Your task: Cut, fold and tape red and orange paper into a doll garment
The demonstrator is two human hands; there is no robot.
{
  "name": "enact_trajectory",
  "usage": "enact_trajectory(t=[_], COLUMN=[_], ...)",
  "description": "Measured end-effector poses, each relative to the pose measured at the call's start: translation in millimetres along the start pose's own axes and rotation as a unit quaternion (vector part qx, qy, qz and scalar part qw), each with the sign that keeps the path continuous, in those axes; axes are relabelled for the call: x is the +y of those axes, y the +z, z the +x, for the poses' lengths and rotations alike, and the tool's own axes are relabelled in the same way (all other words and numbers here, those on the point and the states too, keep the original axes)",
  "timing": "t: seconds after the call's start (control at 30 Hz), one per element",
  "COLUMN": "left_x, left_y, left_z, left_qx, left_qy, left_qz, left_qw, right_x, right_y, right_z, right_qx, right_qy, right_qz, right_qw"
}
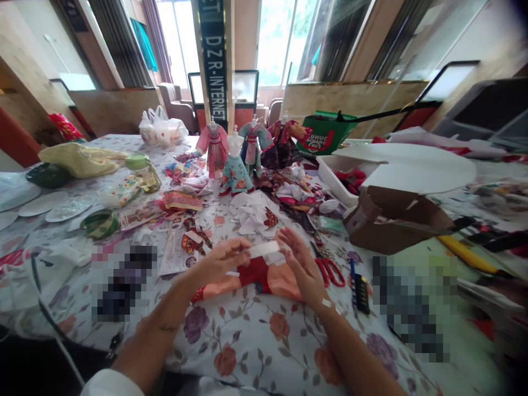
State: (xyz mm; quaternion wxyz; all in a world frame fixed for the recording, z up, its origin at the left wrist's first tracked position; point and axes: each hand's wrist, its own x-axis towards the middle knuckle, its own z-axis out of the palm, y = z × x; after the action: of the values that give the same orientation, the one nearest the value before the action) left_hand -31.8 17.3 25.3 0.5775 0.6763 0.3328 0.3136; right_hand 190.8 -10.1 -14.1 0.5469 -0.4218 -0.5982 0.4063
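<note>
A short white strip (265,250) is stretched between my two hands above the table. My left hand (231,255) pinches its left end between thumb and fingers. My right hand (300,264) has its thumb at the strip's right end, with the fingers fairly straight and raised; the exact contact is hard to make out. Below the strip lies a red and orange piece of fabric (252,273), partly hidden by my hands. Red-handled scissors (331,272) rest just right of my right hand. White cloth pieces (251,213) with a red-brown pattern lie beyond.
Small dressed mannequins (236,165) stand at the back centre. A cardboard box (391,225) and a white container (336,179) are on the right. A green tape roll (100,223) and a lidded jar (144,171) stand left. Fabric scraps cover the middle of the flowered tablecloth (251,352).
</note>
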Motion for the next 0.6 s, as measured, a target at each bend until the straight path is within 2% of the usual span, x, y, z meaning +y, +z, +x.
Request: enact_trajectory(t=[0.07,0.13,0.27,0.33,0.47,0.53,0.6], left_x=[-8.2,-14.8,-18.8,-18.8,-21.1,-22.1,-21.9], left_y=[10.5,15.3,15.1,13.9,11.6,10.2,8.8], left_z=[-4.5,-5.4,-4.2,-3.6,-1.9,-1.3,-1.2], left_qx=[-0.017,-0.011,0.002,0.032,0.154,0.163,0.138], left_qy=[-0.030,-0.043,-0.034,-0.020,0.045,0.058,0.044], left_qz=[-0.072,-0.116,-0.157,-0.143,-0.033,0.029,0.045], left_qw=[0.997,0.992,0.987,0.989,0.986,0.985,0.988], right_x=[-3.8,-6.3,-9.7,-12.0,-16.9,-18.2,-18.5], right_y=[0.9,2.3,4.8,4.8,3.2,2.8,2.9], right_z=[-3.8,-7.9,-12.1,-11.7,-8.9,-7.8,-7.3], right_qx=[-0.048,-0.093,-0.114,-0.110,-0.103,-0.094,-0.092], right_qy=[0.017,0.054,0.087,0.076,0.015,-0.029,-0.064], right_qz=[0.008,0.037,0.098,0.078,-0.026,-0.080,-0.118], right_qw=[0.999,0.994,0.985,0.988,0.994,0.992,0.987])
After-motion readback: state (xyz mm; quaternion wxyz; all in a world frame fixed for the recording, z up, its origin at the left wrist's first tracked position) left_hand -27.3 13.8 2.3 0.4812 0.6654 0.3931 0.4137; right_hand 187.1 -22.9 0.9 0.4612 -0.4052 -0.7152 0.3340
